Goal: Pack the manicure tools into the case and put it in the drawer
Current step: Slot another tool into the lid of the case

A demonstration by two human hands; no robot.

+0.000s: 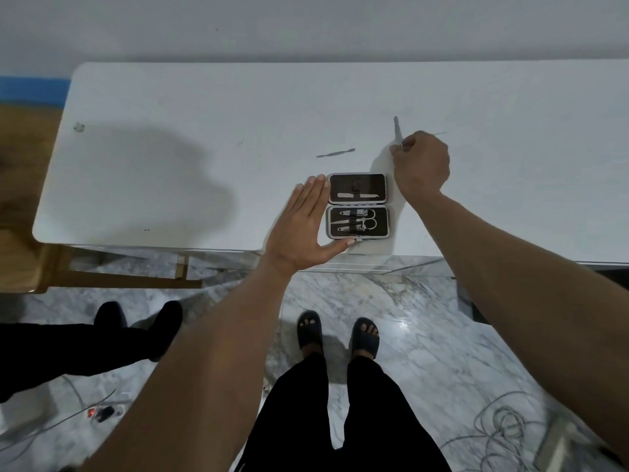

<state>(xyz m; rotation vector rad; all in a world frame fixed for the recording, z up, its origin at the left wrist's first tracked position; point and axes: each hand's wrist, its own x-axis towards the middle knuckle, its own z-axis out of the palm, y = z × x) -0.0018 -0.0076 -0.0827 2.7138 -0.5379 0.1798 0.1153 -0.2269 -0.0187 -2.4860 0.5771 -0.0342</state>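
A small manicure case lies spread flat near the front edge of the white table. Its far half holds one slim tool, its near half clippers and scissors. My left hand rests flat against the case's left side, fingers apart, thumb along the front edge. My right hand is beyond the case's right corner, fingers closed on a thin metal tool that sticks up from the fist. Another slim metal tool lies loose on the table just beyond the case.
A thin needle-like tool lies by my right hand. A glossy white drawer front sits under the table edge. A wooden chair stands at the left. Another person's legs and cables are on the marble floor.
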